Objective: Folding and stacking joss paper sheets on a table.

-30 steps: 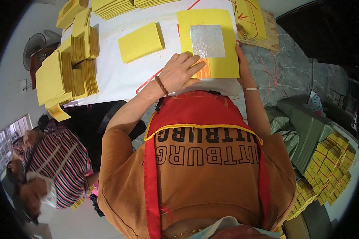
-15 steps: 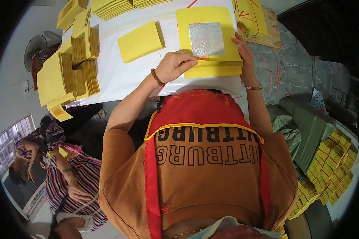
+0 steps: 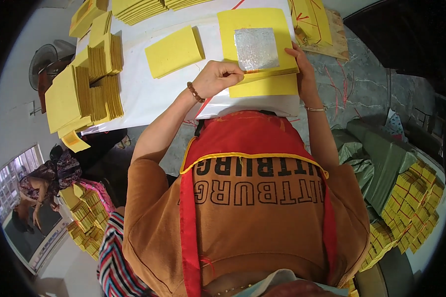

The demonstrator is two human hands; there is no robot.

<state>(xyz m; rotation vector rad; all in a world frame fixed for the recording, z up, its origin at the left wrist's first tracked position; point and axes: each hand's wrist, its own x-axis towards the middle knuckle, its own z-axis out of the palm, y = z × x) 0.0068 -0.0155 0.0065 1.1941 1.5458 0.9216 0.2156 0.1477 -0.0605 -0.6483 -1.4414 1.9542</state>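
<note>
A stack of yellow paper sheets (image 3: 256, 19) lies at the table's right end, a silver foil square (image 3: 256, 48) on its top sheet. My left hand (image 3: 217, 79) is closed in a pinch on the left end of the raised near edge, which forms a narrow strip (image 3: 272, 75) just below the foil. My right hand (image 3: 305, 69) grips the right end of that strip, one finger over the stack's right edge; its palm side is partly hidden. Left of the stack rests a folded yellow paper bundle (image 3: 174, 52).
More folded yellow bundles (image 3: 67, 99) stand along the white table's (image 3: 153, 101) left edge. Beyond the right edge, tied yellow packs (image 3: 314, 22) sit on a wooden board. Stacked packs (image 3: 411, 213) lie lower right; red string (image 3: 339, 89) is on the floor. Another person (image 3: 37, 185) is at lower left.
The near paper strip has been lifted and tilted up toward the foil, showing more yellow paper beneath. Both hands shifted slightly left. A person in striped clothing at lower left has moved mostly out of view.
</note>
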